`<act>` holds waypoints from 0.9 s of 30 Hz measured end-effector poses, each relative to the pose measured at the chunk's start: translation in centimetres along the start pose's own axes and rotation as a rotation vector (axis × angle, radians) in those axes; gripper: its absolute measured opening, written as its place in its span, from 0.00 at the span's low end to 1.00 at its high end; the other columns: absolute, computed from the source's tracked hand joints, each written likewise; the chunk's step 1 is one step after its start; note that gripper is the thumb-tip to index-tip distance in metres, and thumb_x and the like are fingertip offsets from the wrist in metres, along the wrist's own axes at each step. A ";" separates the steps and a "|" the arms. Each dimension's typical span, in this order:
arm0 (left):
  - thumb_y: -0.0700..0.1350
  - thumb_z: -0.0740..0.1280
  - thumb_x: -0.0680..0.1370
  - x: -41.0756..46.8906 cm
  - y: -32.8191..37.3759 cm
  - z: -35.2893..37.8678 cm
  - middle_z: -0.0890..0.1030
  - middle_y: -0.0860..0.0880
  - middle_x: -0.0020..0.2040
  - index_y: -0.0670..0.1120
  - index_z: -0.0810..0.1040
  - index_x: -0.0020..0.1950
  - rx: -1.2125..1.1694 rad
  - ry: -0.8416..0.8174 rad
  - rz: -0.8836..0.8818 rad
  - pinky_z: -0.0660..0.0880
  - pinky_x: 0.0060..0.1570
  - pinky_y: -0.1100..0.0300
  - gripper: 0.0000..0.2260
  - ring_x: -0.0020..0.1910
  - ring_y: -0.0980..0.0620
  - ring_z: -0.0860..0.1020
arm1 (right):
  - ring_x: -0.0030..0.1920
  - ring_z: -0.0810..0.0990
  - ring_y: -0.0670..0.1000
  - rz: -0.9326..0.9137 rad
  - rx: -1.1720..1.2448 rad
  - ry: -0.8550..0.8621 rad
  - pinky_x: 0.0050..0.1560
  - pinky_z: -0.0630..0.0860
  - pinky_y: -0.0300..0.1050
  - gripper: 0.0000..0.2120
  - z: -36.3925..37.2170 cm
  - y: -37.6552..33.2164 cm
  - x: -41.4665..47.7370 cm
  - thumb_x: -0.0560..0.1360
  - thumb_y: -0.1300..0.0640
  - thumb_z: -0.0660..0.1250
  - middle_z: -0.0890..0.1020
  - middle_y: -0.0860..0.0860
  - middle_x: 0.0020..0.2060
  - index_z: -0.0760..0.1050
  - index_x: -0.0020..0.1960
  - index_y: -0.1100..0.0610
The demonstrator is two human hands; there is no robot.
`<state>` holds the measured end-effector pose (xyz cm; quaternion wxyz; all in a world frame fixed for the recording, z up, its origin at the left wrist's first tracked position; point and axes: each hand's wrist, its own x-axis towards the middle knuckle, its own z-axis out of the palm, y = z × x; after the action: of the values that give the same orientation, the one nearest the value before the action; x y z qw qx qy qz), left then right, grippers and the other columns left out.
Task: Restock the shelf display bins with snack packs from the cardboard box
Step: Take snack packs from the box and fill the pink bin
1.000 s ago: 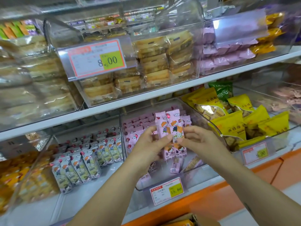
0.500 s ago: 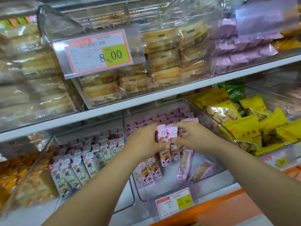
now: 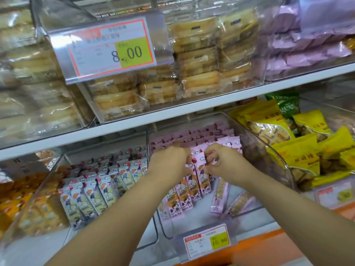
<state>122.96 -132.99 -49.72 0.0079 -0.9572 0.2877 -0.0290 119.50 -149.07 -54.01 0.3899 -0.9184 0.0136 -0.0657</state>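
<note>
The small bundle of pink foil snack packs (image 3: 198,167) with cartoon prints is sitting lower and deeper in the clear plastic display bin (image 3: 278,158) than a second ago, when it was being held up over the bin's front. Now it is standing upright in the bin's middle, touching the back end of the slanted row of matching pink packs (image 3: 184,196) that is running toward the bin's front.

Both hands are closing on it from either side. The left hand (image 3: 169,162) is pinching the bundle's left edge with curled fingers (image 3: 182,153). The right hand (image 3: 224,162) is curling its fingers (image 3: 211,153) round the top right corner, so the packs are lying between the two sets of fingertips, not in either palm.

The risk, as I judge it, is coming from the slick wrappers. If the pinch is eased before the bundle is leaning on the row, the packs are likely to fan out and topple forward, joining the two loose pink packs (image 3: 221,196) already lying flat at the bin's front right. A nudge could also be knocking the row itself down.
</note>
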 end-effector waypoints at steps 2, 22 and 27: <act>0.55 0.70 0.75 -0.4 0.0 0.0 0.74 0.52 0.56 0.52 0.75 0.54 0.018 0.029 0.017 0.72 0.52 0.55 0.12 0.50 0.49 0.76 | 0.44 0.77 0.47 -0.006 -0.039 0.019 0.38 0.70 0.32 0.15 -0.7 0.5 -0.3 0.73 0.57 0.72 0.81 0.51 0.51 0.75 0.58 0.55; 0.47 0.69 0.77 -2.6 0.7 -0.5 0.74 0.58 0.60 0.57 0.75 0.62 -0.457 0.003 0.145 0.75 0.56 0.58 0.15 0.52 0.59 0.76 | 0.37 0.75 0.35 -0.157 -0.128 -0.416 0.40 0.70 0.30 0.10 -4.6 0.3 -2.7 0.76 0.58 0.68 0.78 0.36 0.34 0.79 0.56 0.50; 0.47 0.68 0.77 -2.7 1.9 -1.6 0.77 0.58 0.61 0.64 0.75 0.58 -0.860 -0.076 0.204 0.74 0.58 0.61 0.14 0.53 0.61 0.77 | 0.43 0.78 0.43 -0.107 0.260 -0.491 0.50 0.75 0.45 0.10 -7.4 -0.2 -4.2 0.76 0.60 0.67 0.82 0.41 0.38 0.80 0.47 0.44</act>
<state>119.60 -133.11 -48.28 -0.3775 -0.8406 0.3663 0.1296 114.39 -153.92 -49.28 0.4918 -0.8486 -0.1382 0.1371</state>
